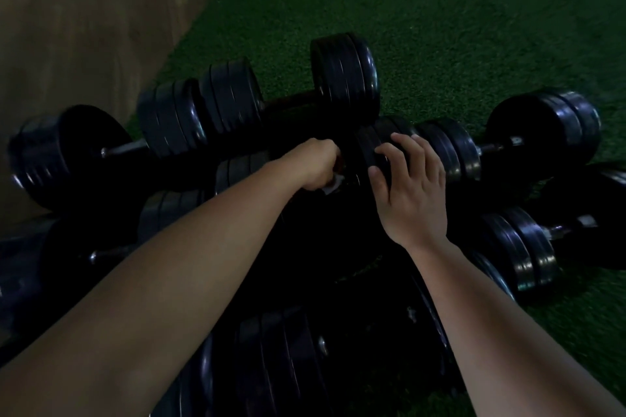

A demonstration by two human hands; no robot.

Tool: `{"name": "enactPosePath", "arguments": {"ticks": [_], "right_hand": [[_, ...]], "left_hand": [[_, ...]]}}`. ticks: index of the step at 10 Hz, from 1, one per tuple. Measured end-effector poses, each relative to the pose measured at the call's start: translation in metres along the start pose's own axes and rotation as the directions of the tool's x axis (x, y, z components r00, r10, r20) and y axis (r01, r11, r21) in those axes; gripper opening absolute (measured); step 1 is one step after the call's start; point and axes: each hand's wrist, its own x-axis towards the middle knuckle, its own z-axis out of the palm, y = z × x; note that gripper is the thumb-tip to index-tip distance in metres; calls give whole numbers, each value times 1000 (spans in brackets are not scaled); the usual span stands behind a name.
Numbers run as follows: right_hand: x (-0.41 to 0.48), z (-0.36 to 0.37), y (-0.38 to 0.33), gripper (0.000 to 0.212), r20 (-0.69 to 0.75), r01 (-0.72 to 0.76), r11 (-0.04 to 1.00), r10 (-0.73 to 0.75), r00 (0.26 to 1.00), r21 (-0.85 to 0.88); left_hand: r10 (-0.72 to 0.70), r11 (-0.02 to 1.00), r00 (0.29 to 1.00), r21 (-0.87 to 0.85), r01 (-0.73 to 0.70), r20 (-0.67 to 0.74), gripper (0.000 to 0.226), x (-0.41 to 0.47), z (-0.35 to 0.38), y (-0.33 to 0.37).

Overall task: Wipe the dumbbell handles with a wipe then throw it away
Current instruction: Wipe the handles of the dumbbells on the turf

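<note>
Several black dumbbells lie piled on the floor in dim light. My left hand (316,164) is curled around a white wipe (333,184), a corner of which shows below the fist, down in the dark gap where a handle lies hidden. My right hand (411,179) grips the edge of a black weight plate (372,149) of the middle dumbbell, fingers curved over its rim. The handle under my left hand is hidden in shadow.
Green artificial turf (457,27) covers the floor beyond and to the right. A wooden floor or wall (84,27) lies at upper left. More dumbbells surround my hands: one at far left (50,159), one upright behind (345,78), one at right (542,132), one at lower right (521,254).
</note>
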Motion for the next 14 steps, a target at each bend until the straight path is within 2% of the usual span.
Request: {"name": "enactPosePath", "arguments": {"ticks": [1,2,3,4,5,6,7,8,9,10,11,12,13,14], "right_hand": [[0,0,0,38,13,-3,1000,3,1000,-2],[0,-1,0,39,35,-10,1000,10,999,-1],[1,-1,1,41,38,-8,1000,8,999,-3],[1,-2,0,41,32,-8,1000,8,999,2],[1,-2,0,41,31,-6,1000,6,1000,10],[0,-2,0,39,37,-5,1000,5,999,0],[0,-2,0,38,31,-2,1000,2,1000,-1],[1,-2,0,39,44,-10,1000,10,999,6],[1,-2,0,39,42,-12,1000,12,999,1],[1,-1,1,39,36,-10,1000,10,999,4],[0,-1,1,38,33,-7,1000,7,999,-4],[1,-1,1,38,38,-8,1000,8,999,-6],[0,0,1,38,31,-5,1000,5,1000,-8],[1,0,1,38,18,-3,1000,3,1000,-7]], "left_hand": [[-2,995,997,102,-5,71,16,-1,-4,-3],[-73,981,986,187,44,149,8,-5,-11,-11],[-99,956,958,292,16,270,15,-5,-15,-17],[-17,952,980,302,-45,200,16,-7,-19,-15],[-3,946,975,316,-69,223,8,-7,-19,-14],[-54,953,964,301,-28,260,20,-3,-12,-22],[-27,959,975,280,-38,223,18,1,-13,-23],[75,978,994,189,-89,82,8,2,-15,-14],[101,991,995,85,-99,-19,11,6,-8,-2],[72,987,996,138,-79,54,16,4,-6,-2],[35,962,981,261,-85,189,19,-2,-16,-14],[11,970,985,238,-52,173,16,-4,-18,-13],[21,999,999,43,-20,-24,12,2,-9,2],[16,998,996,-56,-21,-86,5,4,3,12]]}}
